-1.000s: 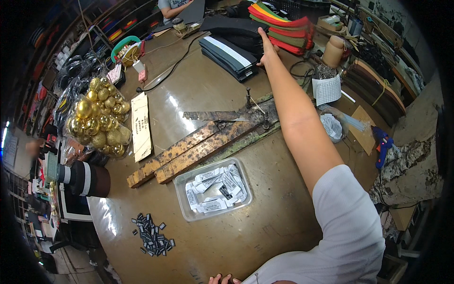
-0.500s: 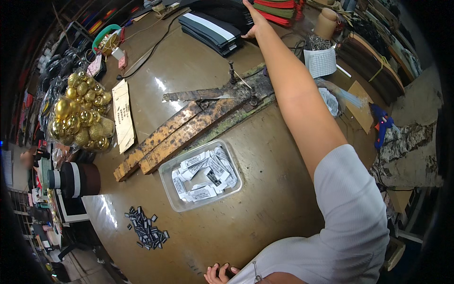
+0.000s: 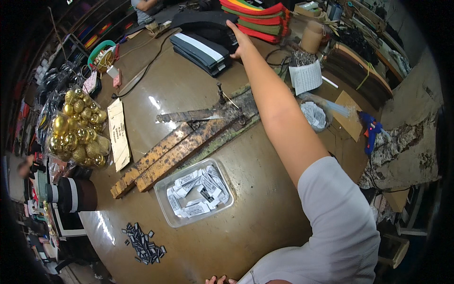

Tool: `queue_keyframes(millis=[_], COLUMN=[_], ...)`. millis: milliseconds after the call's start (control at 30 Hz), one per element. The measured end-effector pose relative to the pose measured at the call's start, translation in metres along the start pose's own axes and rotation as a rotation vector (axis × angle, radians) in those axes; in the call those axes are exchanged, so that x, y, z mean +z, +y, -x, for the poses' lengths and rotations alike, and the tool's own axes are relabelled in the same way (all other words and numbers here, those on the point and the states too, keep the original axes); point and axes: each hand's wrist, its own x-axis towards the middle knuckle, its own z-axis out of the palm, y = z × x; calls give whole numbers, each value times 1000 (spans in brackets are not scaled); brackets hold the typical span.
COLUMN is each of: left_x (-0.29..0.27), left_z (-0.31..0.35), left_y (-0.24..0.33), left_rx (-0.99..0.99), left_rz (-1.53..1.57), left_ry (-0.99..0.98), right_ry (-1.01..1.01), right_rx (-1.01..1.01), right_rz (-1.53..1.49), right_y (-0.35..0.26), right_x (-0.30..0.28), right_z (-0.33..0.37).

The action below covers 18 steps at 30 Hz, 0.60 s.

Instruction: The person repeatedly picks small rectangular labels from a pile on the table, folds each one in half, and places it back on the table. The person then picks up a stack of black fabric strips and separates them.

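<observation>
My right hand [image 3: 240, 41] is stretched far across the brown table [image 3: 246, 227], its fingers resting on a stack of dark folded fabric [image 3: 208, 26] at the far side. Whether it grips the fabric I cannot tell. Just left of it lies a pile of dark pieces with white stripes [image 3: 201, 52]. Behind it stands a stack of red, green and yellow fabric [image 3: 257, 16]. Of my left hand [image 3: 218, 280], only the fingertips show at the bottom edge, apart and holding nothing.
A rusty metal and wood tool [image 3: 189, 139] lies across the table's middle. Near me sit a clear tray of white labels [image 3: 195, 193] and a heap of small dark tags [image 3: 142, 236]. A bag of gold balls [image 3: 78, 130] is at the left. Another person [image 3: 146, 5] works at the far side.
My right arm has stayed stretched toward the far fabric stacks, the hand settling on the dark stack. The view has shifted slightly, bringing the far side more into view.
</observation>
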Motion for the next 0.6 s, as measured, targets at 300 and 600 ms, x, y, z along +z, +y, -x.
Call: queue_keyframes(millis=[300, 600], left_x=[-6, -5], left_z=[-3, 0], left_y=[2, 11], left_rx=[-32, -144], left_rz=[75, 34], left_ry=[-69, -74], right_ry=[28, -142], right_rx=[118, 252], right_rz=[77, 361], right_y=[-9, -35], right_x=[-2, -1], right_z=[-25, 6])
